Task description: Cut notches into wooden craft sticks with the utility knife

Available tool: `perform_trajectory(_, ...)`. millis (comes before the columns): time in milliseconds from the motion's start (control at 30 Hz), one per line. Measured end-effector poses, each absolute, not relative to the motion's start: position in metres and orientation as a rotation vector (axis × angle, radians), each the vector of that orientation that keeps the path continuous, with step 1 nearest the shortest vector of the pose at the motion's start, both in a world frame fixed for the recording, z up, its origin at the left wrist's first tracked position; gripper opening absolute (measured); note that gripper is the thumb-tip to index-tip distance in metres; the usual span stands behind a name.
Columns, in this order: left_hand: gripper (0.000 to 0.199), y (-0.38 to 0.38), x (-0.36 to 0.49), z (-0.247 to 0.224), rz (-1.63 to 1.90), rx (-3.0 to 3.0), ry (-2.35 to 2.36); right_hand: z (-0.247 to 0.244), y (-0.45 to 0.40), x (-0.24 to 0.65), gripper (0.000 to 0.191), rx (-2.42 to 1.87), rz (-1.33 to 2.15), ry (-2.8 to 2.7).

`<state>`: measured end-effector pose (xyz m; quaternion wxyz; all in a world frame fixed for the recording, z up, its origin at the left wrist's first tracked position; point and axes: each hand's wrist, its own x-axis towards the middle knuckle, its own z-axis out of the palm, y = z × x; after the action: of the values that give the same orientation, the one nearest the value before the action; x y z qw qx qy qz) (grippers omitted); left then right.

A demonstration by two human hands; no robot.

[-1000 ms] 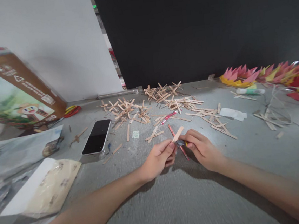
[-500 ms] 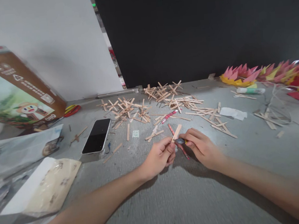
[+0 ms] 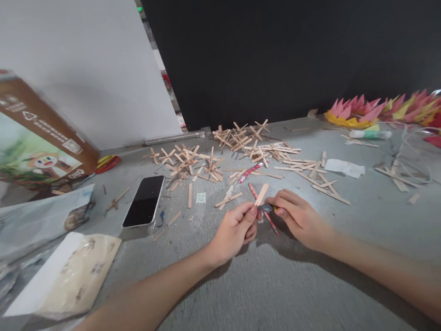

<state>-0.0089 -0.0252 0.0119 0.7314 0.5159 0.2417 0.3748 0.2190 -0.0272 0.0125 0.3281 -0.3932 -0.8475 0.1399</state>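
Observation:
Near the middle of the grey table, my left hand [image 3: 237, 230] pinches the lower end of a flat wooden stick [image 3: 261, 195], which slants up to the right. My right hand [image 3: 298, 218] is closed on a small tool with a dark tip [image 3: 265, 208] and a bit of yellow at the fingers. That tip touches or nearly touches the stick just above my left fingertips. Beneath them a thin red patterned strip [image 3: 272, 225] lies on the table. Behind my hands are piles of wooden sticks [image 3: 189, 160], some crossed, and a second red strip [image 3: 250, 171].
A phone [image 3: 144, 201] lies left, near a tissue pack [image 3: 80, 272] and a printed box [image 3: 42, 136]. Pink and yellow paper shapes [image 3: 354, 112], a glue stick [image 3: 369, 134], white paper [image 3: 344, 167] and a pale cable [image 3: 410, 155] are at the right. A black panel [image 3: 294, 44] stands behind.
Both hands keep nearly the same place and hold. The dark tool tip has shifted very slightly against the stick, and the whole view has moved a little.

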Motion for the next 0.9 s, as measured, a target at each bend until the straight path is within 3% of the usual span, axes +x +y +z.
perform_trajectory(900, 0.036, -0.026, -0.0074, 0.009, 0.842, 1.117, 0.466, 0.0096, -0.0269, 0.2171, 0.031, -1.011, 0.359, -2.215)
